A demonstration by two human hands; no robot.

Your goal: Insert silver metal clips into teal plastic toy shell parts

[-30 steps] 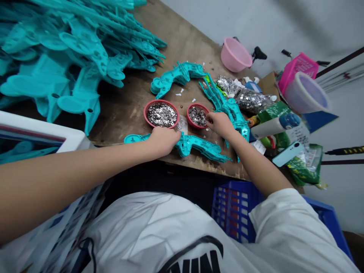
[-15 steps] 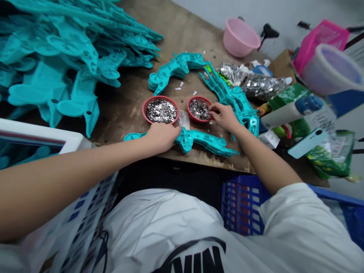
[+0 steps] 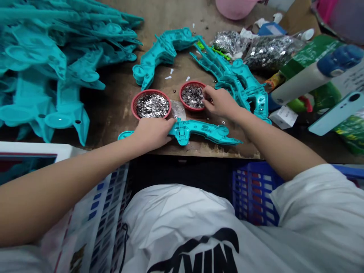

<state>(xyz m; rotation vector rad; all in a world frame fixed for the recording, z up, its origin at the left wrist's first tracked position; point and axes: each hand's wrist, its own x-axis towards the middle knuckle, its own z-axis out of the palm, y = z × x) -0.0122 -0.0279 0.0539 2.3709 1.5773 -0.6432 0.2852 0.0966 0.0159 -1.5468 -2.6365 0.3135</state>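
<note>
My left hand [image 3: 155, 132] is closed around the left part of a curved turquoise plastic part [image 3: 182, 132], which lies along the table's front edge. Beyond that hand is a red basket [image 3: 133, 108] filled with small silvery metal pieces [image 3: 152, 105]. My right hand [image 3: 218, 100] has its fingers pinched at the right rim of a smaller red basket [image 3: 182, 99], against the metal pieces [image 3: 192, 96] in it. Whatever its fingertips hold is too small and hidden to make out. A few loose metal pieces lie on the wood near the turquoise part.
A tall pile of turquoise parts [image 3: 57, 57] covers the left. More turquoise parts [image 3: 167, 45] lie behind the baskets and on the right. Bags of metal pieces [image 3: 273, 51], a bottle [image 3: 301, 81], a small white box [image 3: 283, 116] and a phone [image 3: 335, 113] crowd the right side.
The camera view has tilted and shifted downward. My left hand stays on the turquoise part, and my right hand stays at the smaller basket with its fingers curled in more.
</note>
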